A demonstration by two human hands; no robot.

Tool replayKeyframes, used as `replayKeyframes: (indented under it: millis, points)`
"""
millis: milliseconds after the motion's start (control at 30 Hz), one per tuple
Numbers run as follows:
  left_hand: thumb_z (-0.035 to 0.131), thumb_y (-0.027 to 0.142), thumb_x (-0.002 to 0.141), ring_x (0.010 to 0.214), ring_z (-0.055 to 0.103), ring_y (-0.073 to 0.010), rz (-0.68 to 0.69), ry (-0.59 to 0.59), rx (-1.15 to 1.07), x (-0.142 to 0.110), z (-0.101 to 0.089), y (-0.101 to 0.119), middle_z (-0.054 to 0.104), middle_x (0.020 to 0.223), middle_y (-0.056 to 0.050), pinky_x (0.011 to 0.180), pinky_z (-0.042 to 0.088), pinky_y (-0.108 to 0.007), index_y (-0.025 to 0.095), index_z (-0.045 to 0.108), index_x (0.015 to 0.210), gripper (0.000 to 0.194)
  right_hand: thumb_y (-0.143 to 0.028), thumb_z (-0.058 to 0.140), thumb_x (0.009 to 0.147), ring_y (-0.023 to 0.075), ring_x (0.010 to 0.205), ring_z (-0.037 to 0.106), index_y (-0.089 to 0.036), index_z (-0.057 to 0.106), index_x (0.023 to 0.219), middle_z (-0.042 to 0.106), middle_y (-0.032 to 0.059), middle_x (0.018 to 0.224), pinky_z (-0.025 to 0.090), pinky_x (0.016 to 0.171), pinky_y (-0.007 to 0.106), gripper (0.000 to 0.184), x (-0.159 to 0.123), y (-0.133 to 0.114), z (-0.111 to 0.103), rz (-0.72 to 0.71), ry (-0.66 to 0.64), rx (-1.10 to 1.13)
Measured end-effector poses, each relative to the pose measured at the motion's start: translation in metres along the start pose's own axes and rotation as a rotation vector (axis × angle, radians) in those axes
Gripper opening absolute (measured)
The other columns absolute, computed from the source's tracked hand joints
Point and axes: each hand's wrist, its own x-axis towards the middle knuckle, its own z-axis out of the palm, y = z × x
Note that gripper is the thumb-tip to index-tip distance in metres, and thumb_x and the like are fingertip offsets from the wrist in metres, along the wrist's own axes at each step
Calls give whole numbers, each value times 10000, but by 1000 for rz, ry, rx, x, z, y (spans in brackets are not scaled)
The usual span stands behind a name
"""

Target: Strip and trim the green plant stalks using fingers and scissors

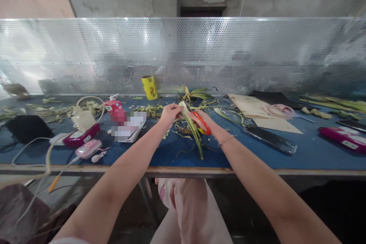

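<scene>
My left hand [169,113] pinches the top of a pale green leaf strip [192,126] that hangs down towards the blue table [257,152]. My right hand [203,121] is closed around red-handled scissors [201,122], whose blades point up at the strip's upper end beside my left fingers. Both hands hover over a litter of leaf trimmings [183,127] in the middle of the table.
A yellow roll [150,87] stands at the back by the perforated metal screen [183,53]. Left lie a red carton [114,109], pink devices [81,136], cables and a black pouch [25,127]. Right lie a phone [269,139], cardboard sheets [257,108], a pink ring [276,111] and more leaves [334,105].
</scene>
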Motion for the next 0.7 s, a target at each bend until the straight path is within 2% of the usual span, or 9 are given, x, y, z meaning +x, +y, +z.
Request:
replayKeyframes:
  millis: [100,267,333,433,533,700]
  points:
    - [716,288,549,498,517,-79,14,-2,7,2,0,-3,532,530,20,477,419,-203,144,530,577,237,-639,471,710,116,416,433,-211,383,623,443,-26,485,371,420,269,445,-5,-8,-3,20,-34,30]
    - [684,283,585,454,468,-58,59,48,73,7,-2,-5,493,497,34,419,346,-172,149,506,569,223,-633,532,679,119,395,425,-214,376,639,430,-27,467,355,385,266,449,-11,-21,-7,75,18,78]
    - [661,267,610,428,441,-51,81,104,76,7,-4,-3,469,472,42,402,314,-165,155,493,574,206,-641,528,675,116,413,428,-217,374,643,425,-28,477,356,399,260,452,-8,-18,-8,89,60,109]
    - [614,241,656,423,452,-60,101,196,55,7,-7,0,465,467,47,417,338,-173,167,463,598,178,-647,519,666,113,416,417,-222,390,666,420,-38,490,342,424,260,444,2,-6,-8,103,101,62]
    - [590,228,677,429,471,-75,121,271,80,6,-7,3,462,471,52,437,374,-191,177,446,625,161,-605,577,626,106,470,416,-212,417,669,447,-40,533,331,478,256,427,8,4,-6,35,128,-100]
    - [550,211,710,436,466,-84,187,288,168,2,-5,5,452,490,52,453,392,-210,183,432,645,138,-526,622,596,108,569,436,-197,450,717,501,-41,623,343,552,251,390,5,4,-2,-53,37,-184]
